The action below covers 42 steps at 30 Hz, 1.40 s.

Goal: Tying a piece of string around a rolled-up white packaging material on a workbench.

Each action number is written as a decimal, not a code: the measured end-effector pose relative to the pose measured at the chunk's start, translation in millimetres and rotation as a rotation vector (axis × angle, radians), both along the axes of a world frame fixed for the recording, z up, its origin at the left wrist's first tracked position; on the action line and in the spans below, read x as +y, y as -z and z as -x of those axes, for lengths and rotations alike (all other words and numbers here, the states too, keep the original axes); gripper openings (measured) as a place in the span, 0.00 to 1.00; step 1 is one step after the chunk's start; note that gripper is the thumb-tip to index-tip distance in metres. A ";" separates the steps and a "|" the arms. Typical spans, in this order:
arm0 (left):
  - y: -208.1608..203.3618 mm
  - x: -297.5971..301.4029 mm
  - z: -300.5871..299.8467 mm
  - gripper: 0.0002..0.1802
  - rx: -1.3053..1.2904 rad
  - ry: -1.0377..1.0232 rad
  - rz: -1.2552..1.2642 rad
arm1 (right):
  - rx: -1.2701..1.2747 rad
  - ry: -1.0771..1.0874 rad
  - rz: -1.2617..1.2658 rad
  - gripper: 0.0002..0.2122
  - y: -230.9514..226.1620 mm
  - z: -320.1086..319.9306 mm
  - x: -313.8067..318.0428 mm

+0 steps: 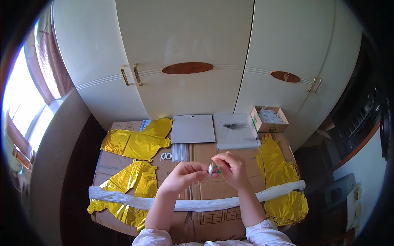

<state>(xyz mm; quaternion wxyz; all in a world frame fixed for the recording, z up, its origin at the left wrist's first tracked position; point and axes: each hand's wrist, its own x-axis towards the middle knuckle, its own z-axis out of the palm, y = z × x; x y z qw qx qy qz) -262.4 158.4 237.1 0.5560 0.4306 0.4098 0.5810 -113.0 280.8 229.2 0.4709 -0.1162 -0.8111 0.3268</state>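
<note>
"Where's the small white roll?"

"Up between my two hands, in front of me, above the middle of the table. My left hand pinches it at thumb and fingertips. My right hand has thumb and forefinger drawn together at its upper edge; whether they grip anything thin there, I can't tell."

"How would you do this bit well?"

"I'd call it fine fingertip work on the rim. The left should hold the roll by its sides, firmly but without squashing it, so the edge stays free. The right should work lightly, with the nail rather than the whole pad, and any pull should be slow and even. Too hard, and I think it could twist or slip."

"What does it look like?"

"White, narrow, tipped nearly edge-on to me. My fingers hide part of it. Two white rings lie beyond my left hand, perhaps the same sort."

"And around it?"

"Flattened cardboard underneath, a long white strand bundle passing below my forearms, and shiny gold foil shapes on both sides."
</note>
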 end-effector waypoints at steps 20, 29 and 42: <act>-5.6 5.4 -4.0 0.19 -0.021 -0.127 -0.009 | 0.069 0.113 -0.368 0.10 -11.6 -2.5 -11.9; -6.3 4.2 -6.1 0.18 0.085 -0.112 0.049 | 0.107 0.068 -0.322 0.08 -9.1 -2.5 -3.6; -7.2 5.8 -15.4 0.10 0.262 -0.107 0.103 | -0.026 -0.001 -0.080 0.05 -8.0 -4.3 -1.4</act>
